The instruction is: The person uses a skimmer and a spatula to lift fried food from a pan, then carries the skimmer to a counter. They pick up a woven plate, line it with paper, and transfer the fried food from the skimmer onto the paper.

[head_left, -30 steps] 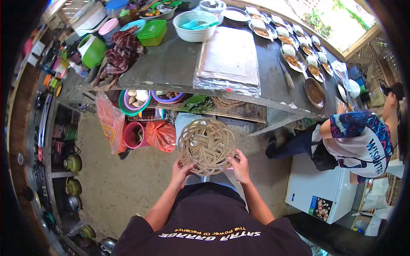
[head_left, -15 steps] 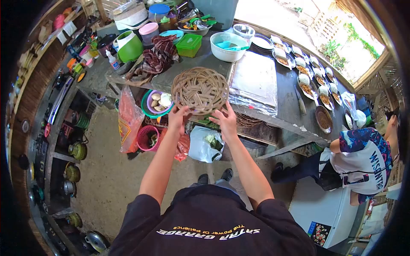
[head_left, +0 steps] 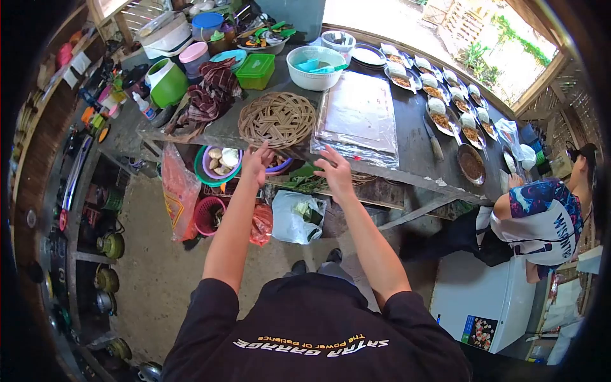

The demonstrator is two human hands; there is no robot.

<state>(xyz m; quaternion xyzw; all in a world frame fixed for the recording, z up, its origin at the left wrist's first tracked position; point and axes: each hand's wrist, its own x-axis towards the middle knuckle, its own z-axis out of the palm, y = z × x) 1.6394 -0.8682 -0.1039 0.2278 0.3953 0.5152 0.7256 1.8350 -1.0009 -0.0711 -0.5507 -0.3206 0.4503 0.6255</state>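
Observation:
A round woven rattan plate (head_left: 277, 120) lies on the dark table near its front edge. Just in front of its rim is my left hand (head_left: 256, 164), fingers loosely spread and holding nothing; whether a fingertip touches the rim is hard to tell. My right hand (head_left: 335, 173) hovers open by the table edge, fingers apart and curved. Beyond it lies a stack of brown sheets under clear plastic (head_left: 356, 121). To the left of the rattan plate is a crumpled dark red checked cloth (head_left: 210, 92).
A white basin (head_left: 316, 75), a green lidded box (head_left: 256, 71) and rows of plates with rice (head_left: 439, 108) stand on the table. A knife (head_left: 435, 141) lies right of the sheets. Bags and a pink basket (head_left: 209, 216) sit below. A co-worker (head_left: 541, 216) is at the right.
The rattan plate has gone from between my hands onto the table, and both hands have let go of it. The view has shifted, and the co-worker's arm has come down toward the table.

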